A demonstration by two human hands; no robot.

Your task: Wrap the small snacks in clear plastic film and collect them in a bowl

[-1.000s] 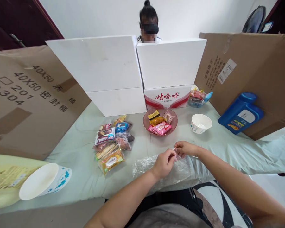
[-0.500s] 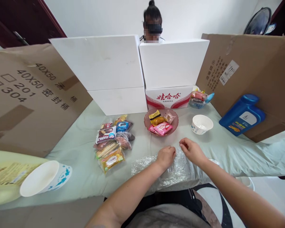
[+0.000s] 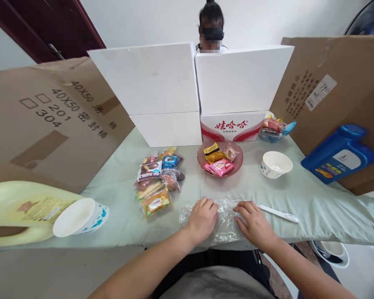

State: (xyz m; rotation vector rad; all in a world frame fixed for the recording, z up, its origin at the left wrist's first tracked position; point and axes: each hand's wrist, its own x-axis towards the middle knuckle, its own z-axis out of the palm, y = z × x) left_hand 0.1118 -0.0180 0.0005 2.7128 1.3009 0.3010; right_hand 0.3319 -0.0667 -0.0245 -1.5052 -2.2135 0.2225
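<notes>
Both hands rest flat on a crinkled clear plastic bag (image 3: 226,216) at the near edge of the table (image 3: 118,199). The left hand (image 3: 202,218) lies palm-down on the bag's left half, fingers spread and gripping nothing; the right hand (image 3: 254,222) presses the bag's right end, fingers likewise released and flat. Judging by the wrinkles between the palms, smoothing goes best with light, even strokes outward from the middle, the bag kept from sliding off the table edge just below the wrists.

A thin white stick (image 3: 277,212) lies just beyond the right hand. Ahead of the left hand sits a pile of snack packets (image 3: 157,178); farther forward stands a pink dish of wrapped sweets (image 3: 220,158), and ahead of the right hand a white bowl (image 3: 276,164). Well to the left lie a paper cup (image 3: 81,216) on its side and a pale yellow jug (image 3: 21,207); far to the right leans a blue jug (image 3: 339,153).

Readable writing: red characters "娃哈哈" on the white carton (image 3: 230,126), and "40X50", "201", "304" with "密封桶" on the cardboard sheet (image 3: 50,120) at left. The packet labels are too small to read.
</notes>
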